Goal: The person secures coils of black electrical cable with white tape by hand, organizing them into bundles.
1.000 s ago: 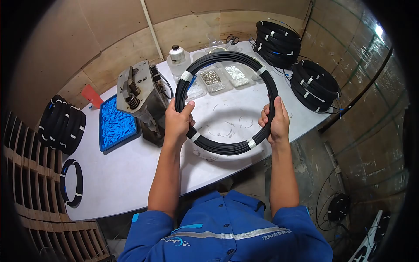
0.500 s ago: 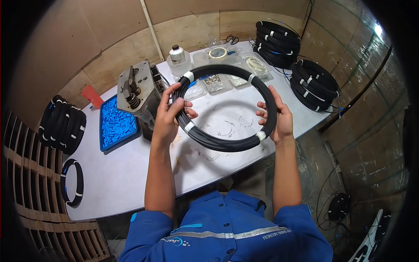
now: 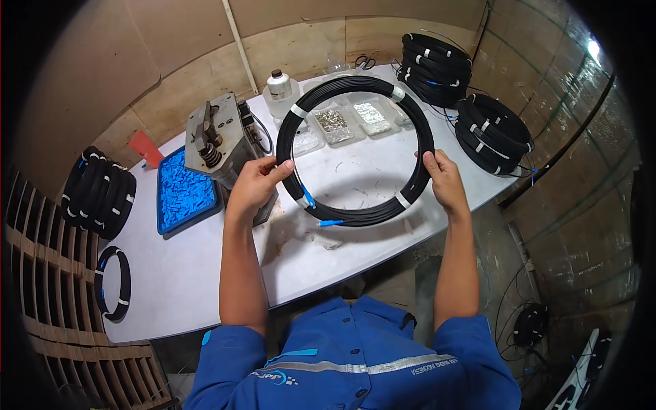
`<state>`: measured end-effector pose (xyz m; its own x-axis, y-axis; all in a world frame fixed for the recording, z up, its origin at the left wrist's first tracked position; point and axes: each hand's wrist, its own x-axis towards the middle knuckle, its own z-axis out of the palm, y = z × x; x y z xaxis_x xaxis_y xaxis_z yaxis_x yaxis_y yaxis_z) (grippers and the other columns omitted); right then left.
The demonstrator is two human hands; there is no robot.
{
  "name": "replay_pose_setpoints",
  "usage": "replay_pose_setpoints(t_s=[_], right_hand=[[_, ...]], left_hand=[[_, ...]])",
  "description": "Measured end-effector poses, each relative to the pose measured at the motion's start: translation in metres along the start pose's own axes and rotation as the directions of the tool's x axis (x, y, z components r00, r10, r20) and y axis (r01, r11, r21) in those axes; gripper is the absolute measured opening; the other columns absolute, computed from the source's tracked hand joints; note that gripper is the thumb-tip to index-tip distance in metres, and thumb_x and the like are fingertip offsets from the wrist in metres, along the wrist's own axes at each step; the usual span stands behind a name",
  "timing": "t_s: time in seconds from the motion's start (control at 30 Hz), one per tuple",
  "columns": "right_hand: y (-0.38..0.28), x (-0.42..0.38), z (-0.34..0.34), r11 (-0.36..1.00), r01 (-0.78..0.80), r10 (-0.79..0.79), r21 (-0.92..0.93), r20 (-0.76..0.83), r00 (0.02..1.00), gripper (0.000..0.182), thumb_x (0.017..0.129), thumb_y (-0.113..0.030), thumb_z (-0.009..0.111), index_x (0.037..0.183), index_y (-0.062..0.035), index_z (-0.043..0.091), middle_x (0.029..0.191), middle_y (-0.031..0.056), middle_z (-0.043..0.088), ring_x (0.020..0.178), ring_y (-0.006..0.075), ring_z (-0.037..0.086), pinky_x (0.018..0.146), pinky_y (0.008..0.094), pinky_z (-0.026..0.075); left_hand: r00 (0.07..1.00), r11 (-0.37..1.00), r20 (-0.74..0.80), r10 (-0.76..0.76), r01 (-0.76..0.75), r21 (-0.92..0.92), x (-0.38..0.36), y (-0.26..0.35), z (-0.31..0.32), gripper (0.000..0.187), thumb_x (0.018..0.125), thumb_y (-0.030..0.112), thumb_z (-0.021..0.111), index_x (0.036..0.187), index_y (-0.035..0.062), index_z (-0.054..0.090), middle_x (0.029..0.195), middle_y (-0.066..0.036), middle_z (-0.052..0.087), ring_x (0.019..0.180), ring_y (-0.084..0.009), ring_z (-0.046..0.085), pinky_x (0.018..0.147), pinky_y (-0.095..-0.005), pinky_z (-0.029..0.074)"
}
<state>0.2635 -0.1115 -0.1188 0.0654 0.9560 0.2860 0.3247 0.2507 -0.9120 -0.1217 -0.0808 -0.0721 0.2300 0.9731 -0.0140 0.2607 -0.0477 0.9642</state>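
A coil of black cable [image 3: 354, 83], bound with several white tape bands, is held up above the table between both hands. My left hand [image 3: 255, 183] grips its left side, thumb on the front face. On the opposite side, my right hand [image 3: 444, 179] pinches the coil with the thumb in front. Two blue connectors show on the lower part of the coil: one blue connector [image 3: 309, 197] lies near the lower left band, and another blue connector [image 3: 331, 223] sticks out along the bottom.
A metal press-like machine [image 3: 222, 137] stands left of the coil, beside a tray [image 3: 220, 207] of small blue parts. Stacked black coils [image 3: 436, 68] sit at the back right, more coils [image 3: 99, 195] at the left. Behind are plastic boxes [image 3: 372, 117] and a white bottle [image 3: 278, 83].
The coil has been turned and tipped more upright, so its blue connectors now show at the bottom. Both hands have shifted their hold, and the right fingers have closed on the rim.
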Motion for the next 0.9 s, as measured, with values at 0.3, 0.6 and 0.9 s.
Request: replay_pose_setpoints(t_s=[0.3,0.6,0.9], right_hand=[[-0.023,-0.016,0.052,0.634,-0.106,0.255,0.766,-0.078,0.964,0.037,0.103,-0.036,0.05,0.12,-0.0028,0.046,0.07,0.0006,0.044,0.052,0.0095,0.044,0.05,0.0265,0.042],[-0.027,-0.017,0.053,0.603,-0.158,0.299,0.782,-0.038,0.954,0.027,0.098,-0.019,0.058,0.12,-0.0048,0.05,0.071,-0.0004,0.043,0.052,0.0078,0.041,0.045,0.0232,0.038],[-0.012,-0.012,0.049,0.409,-0.028,0.288,0.912,-0.1,0.952,0.019,0.096,-0.017,0.058,0.113,-0.0093,0.053,0.071,-0.0017,0.044,0.053,0.0079,0.041,0.045,0.0242,0.038]], left_hand=[[0.973,0.772,-0.215,-0.08,-0.076,-0.631,0.021,-0.027,0.056,0.025,0.089,0.028,0.069,0.094,0.0068,0.056,0.066,0.001,0.048,0.053,-0.0087,0.048,0.045,-0.0267,0.042],[0.985,0.804,-0.145,-0.098,-0.008,-0.594,0.021,-0.03,0.048,0.02,0.086,0.02,0.07,0.091,0.0073,0.056,0.065,0.002,0.049,0.053,-0.0093,0.05,0.049,-0.0272,0.046],[0.926,0.678,0.222,0.307,-0.049,-0.734,-0.004,-0.037,0.047,0.091,0.068,0.001,0.083,0.143,0.0106,0.031,0.11,-0.01,0.059,0.103,-0.0261,0.063,0.095,-0.0419,0.051]])
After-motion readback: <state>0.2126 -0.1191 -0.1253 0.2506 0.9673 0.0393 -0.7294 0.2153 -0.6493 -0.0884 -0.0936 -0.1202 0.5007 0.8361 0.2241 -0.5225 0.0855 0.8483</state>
